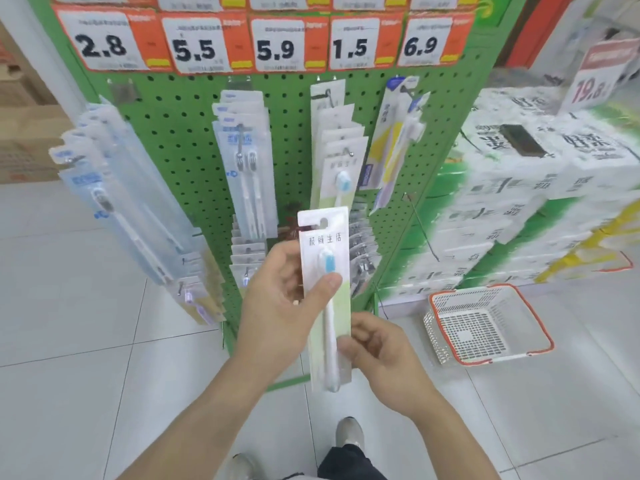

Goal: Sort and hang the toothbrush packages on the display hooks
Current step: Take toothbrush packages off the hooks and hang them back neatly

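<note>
I hold one white toothbrush package point(325, 244) with a blue brush head upright in front of the green pegboard point(180, 140). My left hand point(280, 299) grips its left edge, thumb pressed on the front below the brush head. My right hand point(377, 344) pinches its lower right edge. Matching white packages point(341, 157) hang on a hook just above it. Blue-white packages point(246, 157) hang at the centre, clear ones point(114, 188) at the left and a yellow one point(394, 140) at the right.
Price cards point(273, 43) run along the top of the board. A white basket with an orange rim point(485, 323) sits on the tiled floor at the right. Stacked tissue packs point(540, 188) stand behind it. A bare hook point(420, 230) sticks out at the board's right edge.
</note>
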A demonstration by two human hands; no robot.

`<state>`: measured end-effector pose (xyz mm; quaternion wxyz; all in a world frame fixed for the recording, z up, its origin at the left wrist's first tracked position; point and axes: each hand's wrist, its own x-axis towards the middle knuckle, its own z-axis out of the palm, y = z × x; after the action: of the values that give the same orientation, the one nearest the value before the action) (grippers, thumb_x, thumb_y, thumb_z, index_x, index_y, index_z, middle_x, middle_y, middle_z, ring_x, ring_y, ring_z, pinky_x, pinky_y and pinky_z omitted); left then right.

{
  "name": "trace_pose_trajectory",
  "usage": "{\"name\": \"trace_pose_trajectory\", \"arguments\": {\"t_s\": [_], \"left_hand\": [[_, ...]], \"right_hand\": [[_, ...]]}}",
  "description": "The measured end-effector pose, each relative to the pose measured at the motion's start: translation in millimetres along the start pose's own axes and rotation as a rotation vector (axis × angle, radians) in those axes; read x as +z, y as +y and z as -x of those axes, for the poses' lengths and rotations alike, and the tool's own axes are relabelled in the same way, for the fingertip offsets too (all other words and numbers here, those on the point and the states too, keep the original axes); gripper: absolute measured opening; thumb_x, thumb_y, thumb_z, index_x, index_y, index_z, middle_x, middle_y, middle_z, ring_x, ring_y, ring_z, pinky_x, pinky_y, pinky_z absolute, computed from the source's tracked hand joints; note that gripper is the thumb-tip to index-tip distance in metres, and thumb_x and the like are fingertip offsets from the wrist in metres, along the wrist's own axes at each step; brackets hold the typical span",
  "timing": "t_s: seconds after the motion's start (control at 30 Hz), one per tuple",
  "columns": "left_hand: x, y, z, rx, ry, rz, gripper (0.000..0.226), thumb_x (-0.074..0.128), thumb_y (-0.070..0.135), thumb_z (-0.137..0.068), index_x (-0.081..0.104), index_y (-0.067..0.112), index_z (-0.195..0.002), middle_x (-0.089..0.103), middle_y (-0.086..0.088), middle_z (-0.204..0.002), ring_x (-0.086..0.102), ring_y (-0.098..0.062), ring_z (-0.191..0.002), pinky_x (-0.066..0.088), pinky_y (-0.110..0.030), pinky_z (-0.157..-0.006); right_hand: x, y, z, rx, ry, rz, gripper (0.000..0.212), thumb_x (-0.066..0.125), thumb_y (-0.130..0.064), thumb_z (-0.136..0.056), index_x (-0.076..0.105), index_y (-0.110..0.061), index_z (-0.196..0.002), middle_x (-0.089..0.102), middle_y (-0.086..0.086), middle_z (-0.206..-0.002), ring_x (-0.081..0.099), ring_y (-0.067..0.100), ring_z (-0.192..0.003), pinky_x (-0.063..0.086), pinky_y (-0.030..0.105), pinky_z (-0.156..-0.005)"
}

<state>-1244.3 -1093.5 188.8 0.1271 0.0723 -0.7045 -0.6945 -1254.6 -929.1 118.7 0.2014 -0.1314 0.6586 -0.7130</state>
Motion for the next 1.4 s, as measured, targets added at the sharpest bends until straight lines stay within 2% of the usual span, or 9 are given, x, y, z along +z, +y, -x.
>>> {"name": "trace_pose_trajectory", "arguments": {"t_s": [0.2, 0.3, 0.57, 0.73, 0.87, 1.03, 1.13, 1.23, 1.4], "left_hand": [[43.0, 24.5, -23.8, 0.103, 0.025, 0.078, 0.034, 0.072, 0.022, -0.079, 0.059, 0.021, -0.111, 0.077, 0.003, -0.102, 0.073, -0.014, -0.095, 0.056, -0.025, -0.082], [52.3, 30.7, -37.0, 0.111, 0.104, 0.062, 0.039, 0.072, 0.023, -0.080, 0.060, 0.016, -0.116, 0.078, 0.002, -0.103, 0.073, -0.016, -0.096, 0.058, -0.031, -0.085], [60.7, 28.2, -55.4, 0.049, 0.230, 0.018, 0.034, 0.069, 0.008, -0.092, 0.060, 0.018, -0.123, 0.077, 0.003, -0.107, 0.073, -0.018, -0.101, 0.055, -0.052, -0.096], [61.6, 24.4, -62.2, 0.042, 0.238, -0.009, 0.034, 0.068, 0.007, -0.092, 0.060, 0.022, -0.122, 0.077, 0.005, -0.109, 0.072, -0.016, -0.104, 0.056, -0.047, -0.096], [59.7, 21.9, -69.2, 0.047, 0.261, -0.087, 0.034, 0.075, 0.010, -0.087, 0.062, 0.031, -0.111, 0.075, 0.016, -0.103, 0.072, -0.007, -0.097, 0.057, -0.026, -0.087], [54.4, 18.6, -78.2, 0.051, 0.316, -0.236, 0.043, 0.082, 0.026, -0.080, 0.056, 0.035, -0.113, 0.068, 0.017, -0.100, 0.067, -0.003, -0.087, 0.053, -0.020, -0.074], [52.5, 20.4, -84.6, 0.090, 0.302, -0.308, 0.062, 0.083, 0.025, -0.080, 0.047, 0.033, -0.129, 0.058, 0.016, -0.120, 0.060, 0.000, -0.105, 0.049, -0.013, -0.085], [46.9, 24.3, -94.4, 0.133, 0.234, -0.352, 0.077, 0.078, 0.034, -0.082, 0.034, 0.039, -0.145, 0.043, 0.019, -0.142, 0.047, 0.001, -0.129, 0.041, -0.018, -0.104], [40.5, 33.7, -111.4, 0.235, 0.114, -0.369, 0.068, 0.064, 0.042, -0.092, 0.026, 0.050, -0.148, 0.032, 0.027, -0.151, 0.030, 0.008, -0.142, 0.029, -0.023, -0.115]], "right_hand": [[-37.5, -21.9, -31.1, -0.131, 0.004, 0.015, 0.018, 0.062, -0.022, -0.094, 0.072, -0.023, -0.109, 0.061, 0.040, -0.097, 0.057, 0.024, -0.082, 0.044, 0.039, -0.075], [-47.2, -29.7, -44.4, -0.149, -0.046, -0.034, 0.021, 0.059, -0.010, -0.095, 0.070, -0.018, -0.111, 0.075, 0.017, -0.096, 0.066, 0.021, -0.086, 0.050, 0.032, -0.077], [-59.7, -30.3, -72.2, -0.153, -0.162, 0.021, 0.021, 0.050, 0.011, -0.099, 0.064, -0.003, -0.109, 0.071, -0.017, -0.075, 0.062, -0.007, -0.066, 0.042, 0.006, -0.064], [-58.3, -30.9, -81.5, -0.110, -0.159, -0.006, 0.026, 0.051, 0.013, -0.098, 0.067, -0.005, -0.109, 0.077, -0.005, -0.089, 0.066, 0.001, -0.075, 0.047, 0.012, -0.068], [-51.8, -27.7, -90.0, -0.074, -0.097, -0.039, 0.019, 0.057, -0.003, -0.089, 0.070, -0.010, -0.101, 0.075, 0.007, -0.085, 0.064, 0.019, -0.079, 0.050, 0.029, -0.074], [-46.7, -28.8, -101.7, -0.028, -0.005, 0.068, 0.010, 0.056, -0.014, -0.087, 0.067, -0.015, -0.087, 0.061, -0.006, -0.069, 0.050, 0.013, -0.066, 0.040, 0.029, -0.064], [-45.7, -36.0, -110.3, -0.004, 0.047, 0.145, 0.021, 0.057, -0.024, -0.087, 0.055, -0.025, -0.067, 0.042, -0.007, -0.061, 0.036, 0.012, -0.060, 0.032, 0.028, -0.058], [-41.6, -42.2, -115.6, -0.013, 0.070, 0.215, 0.037, 0.058, -0.035, -0.094, 0.039, -0.023, -0.064, 0.031, -0.004, -0.063, 0.030, 0.013, -0.061, 0.029, 0.027, -0.056], [-38.0, -50.4, -121.0, -0.033, 0.077, 0.371, 0.043, 0.049, -0.047, -0.102, 0.037, -0.035, -0.063, 0.029, -0.015, -0.060, 0.028, 0.007, -0.059, 0.026, 0.024, -0.056]]}}
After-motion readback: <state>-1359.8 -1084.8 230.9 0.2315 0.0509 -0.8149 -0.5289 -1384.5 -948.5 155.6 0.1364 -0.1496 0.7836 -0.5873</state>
